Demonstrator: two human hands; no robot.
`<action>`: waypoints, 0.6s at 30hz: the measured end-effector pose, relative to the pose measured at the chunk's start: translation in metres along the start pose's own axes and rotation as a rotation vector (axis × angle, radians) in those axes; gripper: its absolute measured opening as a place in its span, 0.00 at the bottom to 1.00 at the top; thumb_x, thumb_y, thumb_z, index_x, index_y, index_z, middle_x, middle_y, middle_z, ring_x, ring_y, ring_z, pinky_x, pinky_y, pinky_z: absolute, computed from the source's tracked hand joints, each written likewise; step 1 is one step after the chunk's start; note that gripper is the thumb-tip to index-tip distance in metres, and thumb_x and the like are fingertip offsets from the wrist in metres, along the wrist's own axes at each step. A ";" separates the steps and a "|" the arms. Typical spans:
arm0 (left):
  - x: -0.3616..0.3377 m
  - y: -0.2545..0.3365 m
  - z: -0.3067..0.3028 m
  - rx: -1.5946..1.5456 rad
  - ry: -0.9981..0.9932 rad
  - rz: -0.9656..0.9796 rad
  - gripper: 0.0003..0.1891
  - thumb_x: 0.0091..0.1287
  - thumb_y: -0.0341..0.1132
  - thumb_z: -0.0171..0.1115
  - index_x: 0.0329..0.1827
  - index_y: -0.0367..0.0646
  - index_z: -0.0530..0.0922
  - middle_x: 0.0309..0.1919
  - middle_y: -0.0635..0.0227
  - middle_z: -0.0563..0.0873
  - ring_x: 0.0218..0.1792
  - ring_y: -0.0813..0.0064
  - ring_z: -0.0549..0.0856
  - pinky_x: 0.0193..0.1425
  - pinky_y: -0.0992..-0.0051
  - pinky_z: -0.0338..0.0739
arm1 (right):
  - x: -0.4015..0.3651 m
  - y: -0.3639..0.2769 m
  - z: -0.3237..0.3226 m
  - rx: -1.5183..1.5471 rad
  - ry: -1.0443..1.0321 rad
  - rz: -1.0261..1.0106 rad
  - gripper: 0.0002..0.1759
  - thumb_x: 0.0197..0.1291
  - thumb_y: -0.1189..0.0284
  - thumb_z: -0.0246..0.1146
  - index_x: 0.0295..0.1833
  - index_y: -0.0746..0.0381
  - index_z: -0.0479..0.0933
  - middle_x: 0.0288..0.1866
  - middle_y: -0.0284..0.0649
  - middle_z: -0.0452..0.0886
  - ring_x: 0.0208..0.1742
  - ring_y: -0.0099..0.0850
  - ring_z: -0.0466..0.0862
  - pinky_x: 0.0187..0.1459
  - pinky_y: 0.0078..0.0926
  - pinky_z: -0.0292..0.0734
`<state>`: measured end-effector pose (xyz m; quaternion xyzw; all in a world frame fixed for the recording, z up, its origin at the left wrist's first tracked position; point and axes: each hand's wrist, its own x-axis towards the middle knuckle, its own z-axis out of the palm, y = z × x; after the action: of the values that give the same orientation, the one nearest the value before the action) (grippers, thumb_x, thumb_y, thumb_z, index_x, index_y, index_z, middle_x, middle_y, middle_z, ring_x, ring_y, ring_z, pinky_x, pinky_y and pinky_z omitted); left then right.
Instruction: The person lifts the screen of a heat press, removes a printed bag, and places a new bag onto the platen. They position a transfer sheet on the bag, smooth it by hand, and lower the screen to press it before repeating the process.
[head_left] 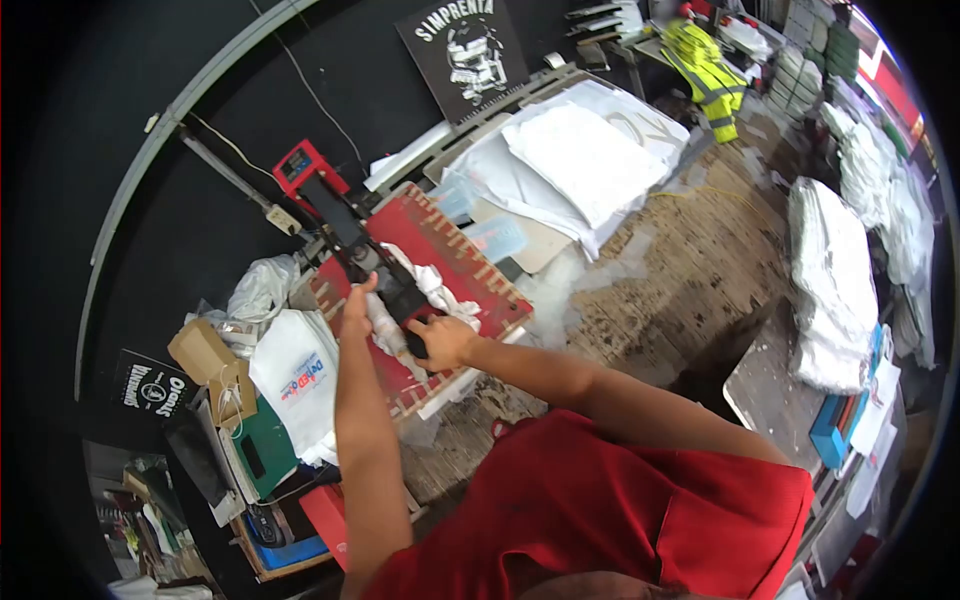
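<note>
A black and red press machine (pixel 350 230) stands on a red board with a slatted edge (pixel 480 270). My right hand (pixel 444 340) has its fingers wrapped round the machine's black handle (pixel 416 342). To its left, my left hand (pixel 360 303) is at the side of the machine, by a whitish wrapped roll (pixel 385 325); its fingers are partly hidden, and whether they grip anything is unclear. Crumpled white cloth (pixel 440 295) lies beside the machine on the board.
White fabric sheets (pixel 580 150) are stacked behind the board. A printed white cloth (pixel 296 375), a cardboard box (pixel 215 365) and a green case (pixel 262 450) are at the left. Wrapped white bundles (pixel 832 285) lie at the right. A person in a yellow vest (pixel 705 70) is far back.
</note>
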<state>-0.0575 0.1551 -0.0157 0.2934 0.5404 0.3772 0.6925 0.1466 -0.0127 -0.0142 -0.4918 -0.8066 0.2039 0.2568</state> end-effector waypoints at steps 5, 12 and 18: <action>0.002 0.014 -0.007 0.879 0.399 0.346 0.40 0.59 0.52 0.78 0.71 0.41 0.75 0.65 0.58 0.82 0.63 0.60 0.79 0.72 0.61 0.67 | -0.001 -0.037 -0.041 0.018 0.110 -0.021 0.35 0.50 0.51 0.72 0.58 0.62 0.73 0.33 0.57 0.84 0.35 0.54 0.88 0.39 0.49 0.85; -0.070 0.009 0.019 0.547 0.243 0.259 0.37 0.72 0.58 0.64 0.66 0.28 0.75 0.58 0.55 0.84 0.57 0.66 0.82 0.61 0.64 0.74 | -0.006 -0.042 -0.062 0.092 0.116 -0.024 0.32 0.49 0.53 0.72 0.56 0.61 0.75 0.37 0.57 0.83 0.37 0.54 0.87 0.41 0.48 0.84; -0.240 -0.103 -0.014 -0.076 -0.204 0.159 0.34 0.80 0.60 0.46 0.68 0.34 0.71 0.47 0.58 0.86 0.56 0.59 0.86 0.64 0.68 0.77 | -0.044 -0.047 -0.095 0.520 0.226 -0.375 0.32 0.48 0.59 0.74 0.59 0.56 0.74 0.38 0.51 0.82 0.38 0.53 0.86 0.39 0.47 0.81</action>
<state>-0.0811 -0.1028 0.0240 0.3457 0.4274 0.4191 0.7226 0.1892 -0.0652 0.0779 -0.2724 -0.7705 0.2963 0.4943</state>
